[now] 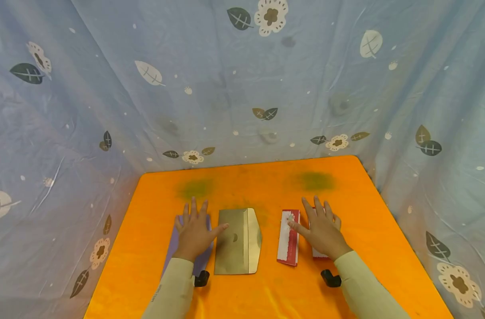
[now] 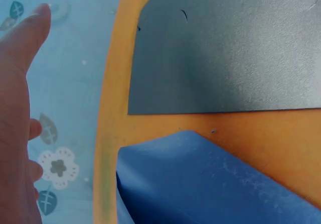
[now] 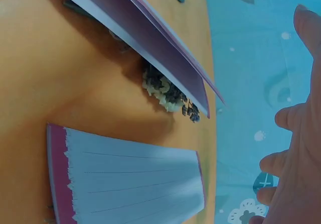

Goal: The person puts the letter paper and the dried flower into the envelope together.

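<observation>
**Left hand and right hand spread wide, low in the frame**

The fingers of both hands are straight and fanned apart, pointing toward the top of the head view. Left of centre, the left hand is over a flat purple sheet of paper; whether they touch cannot be told. Just beside it, at lower centre, lies a rectangular gold paper envelope, its flap extended to the right. Right of centre, near the right thumb, sits a narrow red-and-white paper card with a floral ornament. A second red-and-white card is partly hidden beneath the right hand. Pale long sleeves cover both forearms. Everything lies on an orange surface, backed by a blue curtain printed with flowers and leaves.
</observation>
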Motion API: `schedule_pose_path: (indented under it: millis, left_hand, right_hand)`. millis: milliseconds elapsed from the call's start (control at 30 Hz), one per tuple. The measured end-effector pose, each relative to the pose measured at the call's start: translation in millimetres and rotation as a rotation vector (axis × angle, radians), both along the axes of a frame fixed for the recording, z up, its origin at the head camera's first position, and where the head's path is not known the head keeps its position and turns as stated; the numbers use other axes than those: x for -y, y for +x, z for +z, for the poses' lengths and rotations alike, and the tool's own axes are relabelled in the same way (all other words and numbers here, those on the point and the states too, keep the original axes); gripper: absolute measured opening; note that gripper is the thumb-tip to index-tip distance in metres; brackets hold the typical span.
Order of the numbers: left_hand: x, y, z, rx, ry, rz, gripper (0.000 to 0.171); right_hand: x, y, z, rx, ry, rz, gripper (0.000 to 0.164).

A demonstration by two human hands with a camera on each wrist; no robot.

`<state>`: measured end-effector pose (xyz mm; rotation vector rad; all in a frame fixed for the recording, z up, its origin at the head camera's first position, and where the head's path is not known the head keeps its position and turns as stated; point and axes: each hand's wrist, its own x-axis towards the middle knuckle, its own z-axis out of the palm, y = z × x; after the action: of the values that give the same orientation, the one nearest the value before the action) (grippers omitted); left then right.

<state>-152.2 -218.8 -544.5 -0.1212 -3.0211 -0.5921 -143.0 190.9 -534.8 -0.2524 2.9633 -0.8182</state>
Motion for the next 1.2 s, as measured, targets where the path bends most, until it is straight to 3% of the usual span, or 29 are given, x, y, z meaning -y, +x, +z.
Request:
schedule_pose_path:
  millis: [367, 700, 1200]
  left_hand:
    - [-6, 1.8, -7.4, -0.002, 0.002, 0.006, 0.114]
    - [-18, 5.6, -20.4, 0.034, 0.055, 0.0, 0.118]
    - [-39, 21.5, -52.5, -0.001, 0.167, -0.024, 0.109]
  right_hand:
    - [1, 3.1, -6.3, 0.029, -0.044, 0.007, 0.107]
    - [2, 4.6, -12.2, 0.057, -0.148, 0.008, 0.104]
    - [5, 8.2, -22.6, 0.067, -0.391, 0.04, 0.09]
